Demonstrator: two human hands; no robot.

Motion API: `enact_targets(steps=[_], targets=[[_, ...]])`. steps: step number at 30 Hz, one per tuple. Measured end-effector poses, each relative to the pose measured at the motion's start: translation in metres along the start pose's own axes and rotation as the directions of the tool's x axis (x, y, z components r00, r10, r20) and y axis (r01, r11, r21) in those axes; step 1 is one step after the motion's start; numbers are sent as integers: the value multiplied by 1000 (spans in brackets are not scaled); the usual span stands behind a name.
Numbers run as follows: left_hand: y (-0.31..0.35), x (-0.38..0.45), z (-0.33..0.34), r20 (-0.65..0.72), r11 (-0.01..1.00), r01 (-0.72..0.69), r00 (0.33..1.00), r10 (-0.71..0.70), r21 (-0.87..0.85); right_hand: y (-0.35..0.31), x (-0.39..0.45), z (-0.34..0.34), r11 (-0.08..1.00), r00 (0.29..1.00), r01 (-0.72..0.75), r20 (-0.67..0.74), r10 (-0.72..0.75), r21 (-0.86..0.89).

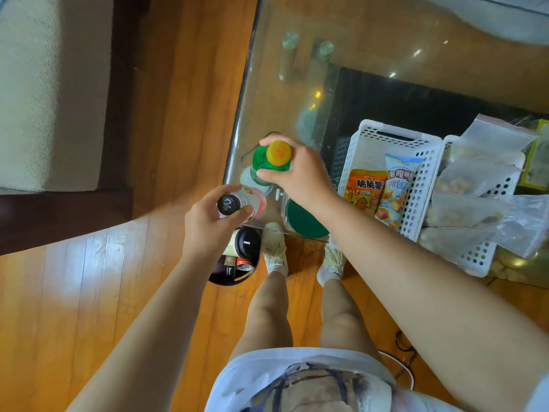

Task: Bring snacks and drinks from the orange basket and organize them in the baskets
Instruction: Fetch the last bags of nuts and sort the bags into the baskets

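Note:
My right hand [300,173] grips a green bottle with a yellow cap [277,153] by its neck, over the near left corner of the glass table [297,55]. My left hand [208,224] holds a clear bottle with a black cap [228,204] just off the table's edge. Below it on the floor stands a dark basket [234,276] with a black-lidded container [246,242], a can and small packs. On the table, a white perforated basket [427,173] holds an orange snack bag [364,188] and a blue bread snack pack [396,191].
A second white basket [475,257] to the right carries clear zip bags of snacks [481,179]. A green round lid [306,218] lies near the table's front edge. A pale sofa [44,84] stands at the left. My feet in white shoes [274,248] are by the table.

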State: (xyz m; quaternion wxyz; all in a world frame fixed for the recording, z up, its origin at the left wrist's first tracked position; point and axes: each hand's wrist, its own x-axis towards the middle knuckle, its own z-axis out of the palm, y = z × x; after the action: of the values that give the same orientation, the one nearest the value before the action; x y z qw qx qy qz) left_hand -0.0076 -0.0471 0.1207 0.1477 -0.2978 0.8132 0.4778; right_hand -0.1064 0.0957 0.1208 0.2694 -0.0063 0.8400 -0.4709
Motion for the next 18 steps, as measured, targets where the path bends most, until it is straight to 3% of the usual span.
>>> enact_targets(steps=[8, 18], targets=[[68, 50, 36, 60, 995, -105, 993, 104, 3, 28, 7, -64, 993, 945, -113, -304, 117, 30], [117, 69, 84, 179, 990, -140, 975, 135, 15, 42, 8, -98, 983, 953, -184, -246, 179, 1]])
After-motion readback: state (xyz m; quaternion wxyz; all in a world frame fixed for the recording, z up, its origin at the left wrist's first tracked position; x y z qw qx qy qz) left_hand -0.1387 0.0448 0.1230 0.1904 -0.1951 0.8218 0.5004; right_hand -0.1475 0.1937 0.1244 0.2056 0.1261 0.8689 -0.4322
